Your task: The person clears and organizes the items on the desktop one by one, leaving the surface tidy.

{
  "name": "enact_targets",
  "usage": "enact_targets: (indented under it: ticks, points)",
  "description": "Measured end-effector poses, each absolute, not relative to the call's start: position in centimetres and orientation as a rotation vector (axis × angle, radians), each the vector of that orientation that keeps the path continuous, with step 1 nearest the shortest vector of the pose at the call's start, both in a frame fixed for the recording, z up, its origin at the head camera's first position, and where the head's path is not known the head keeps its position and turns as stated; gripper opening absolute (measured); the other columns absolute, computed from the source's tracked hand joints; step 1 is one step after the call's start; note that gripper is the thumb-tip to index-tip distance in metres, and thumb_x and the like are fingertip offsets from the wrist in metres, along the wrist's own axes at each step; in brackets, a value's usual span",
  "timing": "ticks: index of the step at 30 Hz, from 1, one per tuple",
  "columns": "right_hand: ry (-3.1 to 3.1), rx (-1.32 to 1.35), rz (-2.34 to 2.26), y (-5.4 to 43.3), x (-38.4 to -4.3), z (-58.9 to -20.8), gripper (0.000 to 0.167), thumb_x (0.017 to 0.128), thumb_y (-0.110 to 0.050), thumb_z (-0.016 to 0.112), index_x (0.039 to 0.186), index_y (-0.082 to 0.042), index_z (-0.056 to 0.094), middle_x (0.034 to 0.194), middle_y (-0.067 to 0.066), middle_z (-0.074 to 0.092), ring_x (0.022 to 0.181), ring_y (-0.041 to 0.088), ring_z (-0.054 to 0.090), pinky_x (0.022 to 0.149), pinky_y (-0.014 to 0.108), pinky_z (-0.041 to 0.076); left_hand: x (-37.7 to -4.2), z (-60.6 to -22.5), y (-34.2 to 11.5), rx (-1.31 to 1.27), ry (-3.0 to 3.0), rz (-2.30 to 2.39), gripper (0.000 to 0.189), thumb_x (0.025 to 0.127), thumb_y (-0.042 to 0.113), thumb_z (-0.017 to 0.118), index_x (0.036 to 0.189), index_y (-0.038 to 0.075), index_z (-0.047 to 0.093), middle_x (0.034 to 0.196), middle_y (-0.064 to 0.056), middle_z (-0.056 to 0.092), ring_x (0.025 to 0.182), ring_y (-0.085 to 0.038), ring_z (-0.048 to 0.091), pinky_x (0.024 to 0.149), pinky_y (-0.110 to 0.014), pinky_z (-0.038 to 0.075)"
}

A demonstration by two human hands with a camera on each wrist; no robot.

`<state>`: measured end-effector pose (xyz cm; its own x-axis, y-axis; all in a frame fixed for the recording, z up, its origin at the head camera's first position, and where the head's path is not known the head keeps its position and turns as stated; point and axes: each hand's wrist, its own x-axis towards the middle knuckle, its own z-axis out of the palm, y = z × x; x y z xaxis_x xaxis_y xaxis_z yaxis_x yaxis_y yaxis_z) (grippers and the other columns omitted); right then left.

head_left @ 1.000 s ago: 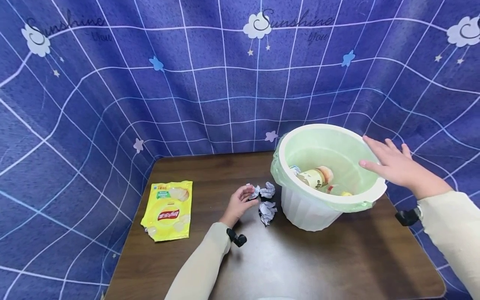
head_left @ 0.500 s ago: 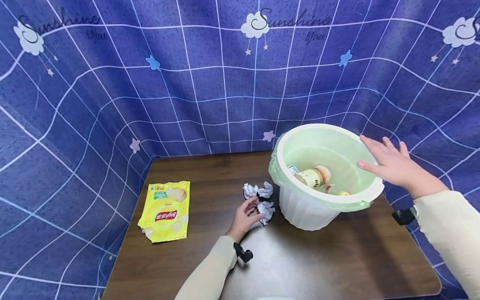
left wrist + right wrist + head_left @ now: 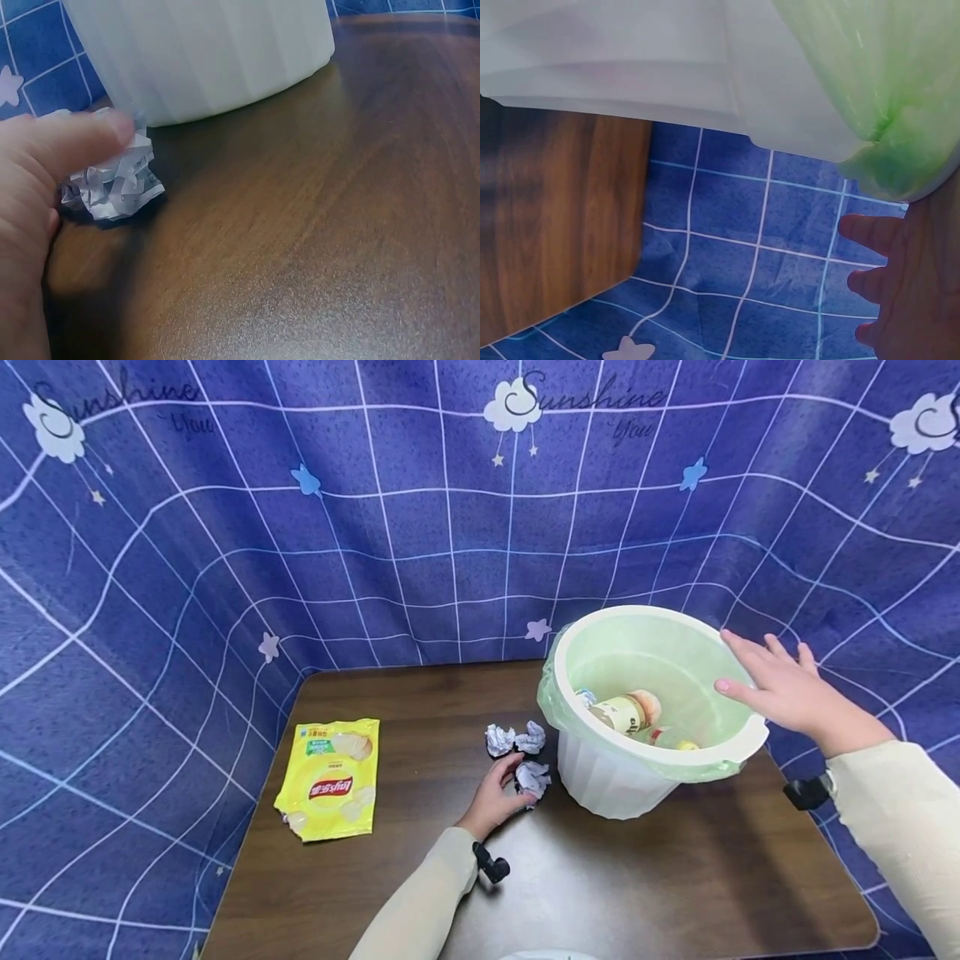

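My left hand pinches a crumpled paper ball on the table just left of the bin. In the left wrist view the thumb lies across this paper ball, hiding part of it. Two more crumpled paper balls, one on the left and one on the right, lie just behind that hand. A white trash bin with a green liner bag stands to the right. My right hand rests at its right rim, fingers outstretched.
Inside the bin lie a labelled bottle and other litter. A flat yellow chip bag lies at the left of the brown table. Behind and at both sides hangs a blue gridded curtain.
My left hand has moved from the back left paper ball, which stays on the table, forward to the nearest one and closed around it. The right hand has stayed at the bin's rim.
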<state>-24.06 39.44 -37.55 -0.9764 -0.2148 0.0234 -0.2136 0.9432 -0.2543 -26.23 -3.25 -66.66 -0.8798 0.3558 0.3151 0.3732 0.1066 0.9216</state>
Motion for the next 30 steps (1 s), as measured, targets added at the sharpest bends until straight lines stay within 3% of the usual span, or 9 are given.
enact_targets:
  ticks: [4,13,25,30]
  points:
    - [3.093,-0.333,-0.407,39.4,-24.0,-37.5,0.079,0.104,-0.049,0.045,0.163,-0.010,0.009,0.164,0.024,0.021,0.144,0.063,0.004,0.108,0.077,-0.015,-26.6,-66.6,-3.0,-0.716,-2.430,-1.922,0.078,0.075,0.001,0.086,0.143,-0.003,0.049,0.145,-0.018,0.049,0.131,-0.035,0.051,0.111,-0.039,0.043]
    - [3.089,-0.333,-0.427,39.3,-24.0,-37.5,0.079,0.104,-0.048,0.045,0.163,-0.009,0.009,0.164,0.025,0.021,0.144,0.063,0.004,0.108,0.076,-0.016,-26.8,-66.7,-2.8,-0.671,-2.472,-1.862,0.073,0.076,-0.001,0.082,0.143,0.002,0.052,0.143,-0.017,0.052,0.130,-0.032,0.052,0.108,-0.038,0.046]
    - [3.087,-0.341,-0.438,39.4,-24.1,-37.6,0.078,0.104,-0.048,0.044,0.163,-0.009,0.009,0.163,0.026,0.021,0.144,0.063,0.004,0.108,0.076,-0.015,-28.2,-62.1,-4.0,-0.606,-2.368,-2.081,0.069,0.078,-0.010,0.079,0.141,-0.010,0.048,0.143,-0.031,0.050,0.130,-0.046,0.049,0.112,-0.054,0.038]
    - [3.087,-0.346,-0.448,39.3,-24.1,-37.5,0.078,0.104,-0.047,0.044,0.162,-0.008,0.011,0.163,0.026,0.020,0.144,0.064,0.004,0.108,0.076,-0.015,-30.0,-60.7,-5.1,-0.588,-2.354,-2.039,0.069,0.078,-0.009,0.081,0.140,-0.003,0.051,0.141,-0.027,0.053,0.128,-0.039,0.053,0.111,-0.045,0.041]
